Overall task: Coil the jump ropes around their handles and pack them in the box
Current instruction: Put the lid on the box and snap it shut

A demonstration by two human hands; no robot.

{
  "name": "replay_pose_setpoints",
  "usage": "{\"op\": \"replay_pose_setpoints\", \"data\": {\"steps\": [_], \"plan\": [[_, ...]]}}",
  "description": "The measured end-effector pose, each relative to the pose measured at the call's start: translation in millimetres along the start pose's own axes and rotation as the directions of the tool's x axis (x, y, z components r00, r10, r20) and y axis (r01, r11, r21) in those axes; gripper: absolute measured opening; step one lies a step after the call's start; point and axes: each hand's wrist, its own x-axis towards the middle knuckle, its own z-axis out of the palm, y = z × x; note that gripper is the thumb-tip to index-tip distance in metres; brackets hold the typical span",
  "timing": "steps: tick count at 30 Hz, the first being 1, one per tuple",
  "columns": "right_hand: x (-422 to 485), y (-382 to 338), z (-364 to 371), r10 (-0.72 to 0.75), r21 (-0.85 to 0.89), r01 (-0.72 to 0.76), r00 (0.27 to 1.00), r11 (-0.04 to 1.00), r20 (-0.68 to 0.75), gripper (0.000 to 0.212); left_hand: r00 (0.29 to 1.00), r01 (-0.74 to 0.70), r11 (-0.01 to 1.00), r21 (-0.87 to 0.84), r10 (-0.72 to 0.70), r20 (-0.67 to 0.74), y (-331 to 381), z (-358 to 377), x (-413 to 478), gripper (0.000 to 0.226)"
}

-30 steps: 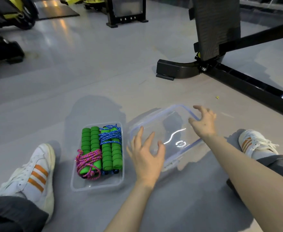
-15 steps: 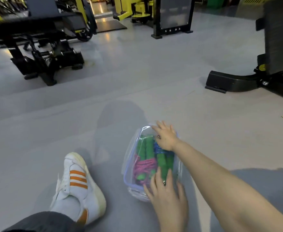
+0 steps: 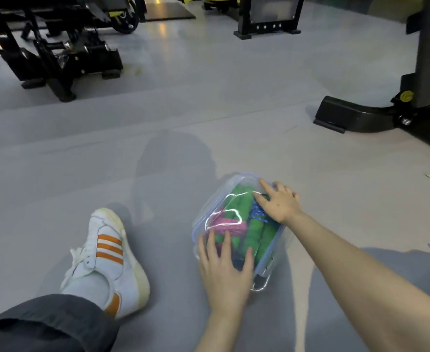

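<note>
1. Fingers of the left hand lie straight and apart, flat on the lid at its 6 o'clock end. They grip nothing.
2. Fingers of the right hand are likewise spread and flat, pressing the lid's 1 o'clock corner. The thumb points toward 9 o'clock.
3. Judgement: the hands sit at opposite ends so that pressure falls evenly and the lid seats square on the box.
4. The box stands on the floor at 5 o'clock of the view, between the person's legs, its long side running from 6 to 12 o'clock with a slight lean toward 1.
5. Through the clear lid: green handles lying side by side, a pink rope coiled at 9 o'clock and a blue rope coiled at 3 o'clock. Nothing pokes past the rim.
6. A latch flap at the box's 5 o'clock corner juts outward; it appears unfastened. Other latches cannot be made out.
7. Judgement: coiling and packing are complete; closing is in hand. Next need: snap each flap down while one palm steadies the lid.
8. Risk: uneven pressure could tilt the lid or slide the light box.
9. Surroundings: a shoe at 7 o'clock, a machine at 11 o'clock.
</note>
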Motion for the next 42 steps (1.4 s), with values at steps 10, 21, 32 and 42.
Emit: {"op": "replay_pose_setpoints", "data": {"steps": [10, 21, 32, 42], "plan": [[-75.8, 101.6, -1.5, 0.455, 0.468, -0.359, 0.884, 0.807, -0.106, 0.092, 0.914, -0.081, 0.994, -0.075, 0.104, 0.393, 18.7, 4.8, 49.6, 0.082], [-120.5, 139.2, 0.9, 0.594, 0.621, -0.402, 0.794, 0.673, -0.13, 0.1, 0.857, 0.335, 0.902, -0.272, -0.172, 0.485, 56.7, 22.2, 31.6, 0.097], [-115.4, 151.1, -2.1, 0.452, 0.565, -0.216, 0.833, 0.796, -0.32, 0.091, 0.945, 0.24, 0.921, -0.306, -0.15, 0.289, 62.0, 32.4, 10.9, 0.073], [-126.5, 153.0, -1.7, 0.442, 0.523, -0.237, 0.842, 0.819, -0.31, 0.088, 0.962, 0.197, 0.951, -0.236, -0.142, 0.233, 64.9, 33.8, -2.6, 0.067]]}}
